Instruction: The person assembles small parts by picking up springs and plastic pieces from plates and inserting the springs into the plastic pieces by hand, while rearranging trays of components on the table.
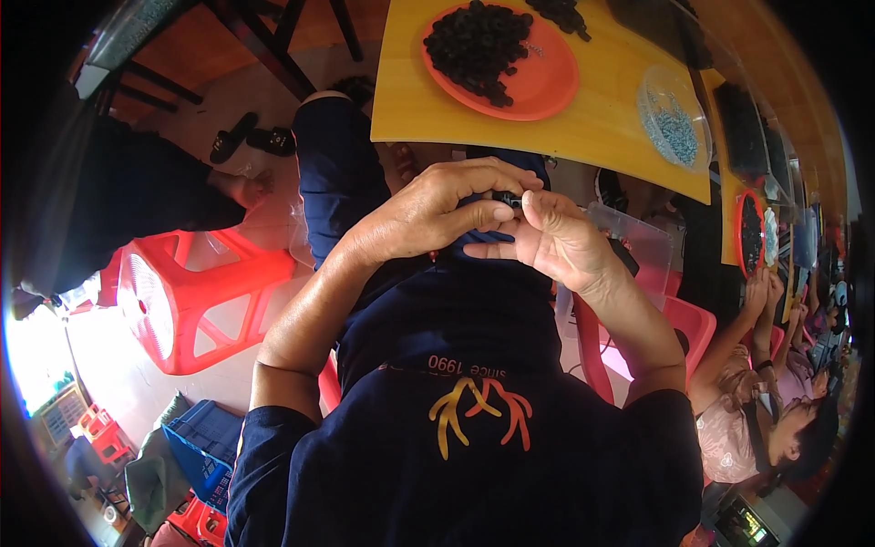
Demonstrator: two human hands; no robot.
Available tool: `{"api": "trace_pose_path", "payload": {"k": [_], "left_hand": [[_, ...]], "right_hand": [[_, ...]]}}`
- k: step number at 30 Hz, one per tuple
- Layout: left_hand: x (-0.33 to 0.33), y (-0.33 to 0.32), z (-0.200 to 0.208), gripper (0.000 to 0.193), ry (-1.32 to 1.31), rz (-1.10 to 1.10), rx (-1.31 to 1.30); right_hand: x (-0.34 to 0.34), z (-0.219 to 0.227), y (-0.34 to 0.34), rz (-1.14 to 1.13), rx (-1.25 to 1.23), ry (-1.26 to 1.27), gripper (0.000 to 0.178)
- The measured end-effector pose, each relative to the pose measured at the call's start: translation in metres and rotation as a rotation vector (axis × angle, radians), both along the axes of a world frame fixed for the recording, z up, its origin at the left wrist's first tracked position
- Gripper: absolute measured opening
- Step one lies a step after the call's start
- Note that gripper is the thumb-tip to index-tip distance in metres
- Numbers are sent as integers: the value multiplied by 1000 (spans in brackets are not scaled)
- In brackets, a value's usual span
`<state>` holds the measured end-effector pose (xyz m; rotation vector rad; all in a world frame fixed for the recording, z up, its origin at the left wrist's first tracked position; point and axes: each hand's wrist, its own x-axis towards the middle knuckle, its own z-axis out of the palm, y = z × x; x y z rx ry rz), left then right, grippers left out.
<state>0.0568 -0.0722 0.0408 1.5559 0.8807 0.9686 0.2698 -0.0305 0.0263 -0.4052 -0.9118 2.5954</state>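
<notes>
In front of my lap, both hands meet around a small black part (508,198). My left hand (447,208) is closed, its thumb and index finger pinching the part from the left. My right hand (567,239) comes from the other side, with its thumb tip against the part and some fingers stretched out below. Much of the part is hidden by the fingers, so its exact kind cannot be made out. Beyond the hands, an orange-red plate (556,77) on the table bears a heap of small black pieces (474,46).
A yellow table (410,100) has its near edge just beyond my hands. At its right stands a clear bowl (673,123) of small silvery pieces. Red stools (219,292) are at left, near a blue crate (202,438). Another person's hands (761,294) work at far right.
</notes>
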Motion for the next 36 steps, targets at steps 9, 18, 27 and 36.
{"api": "trace_pose_path", "payload": {"k": [9,18,27,36], "left_hand": [[1,-7,2,22,79,103,132],[3,-10,-2,17,-212,182,-284],[-3,-18,4,14,-256,144,-280],[0,-21,4,14,-200,78,-314]], "right_hand": [[5,28,2,-220,547,-619,25],[-2,33,-5,-409,824,-479,11],[-4,40,-7,-383,961,-568,11],[5,60,10,93,1277,-676,23]]}}
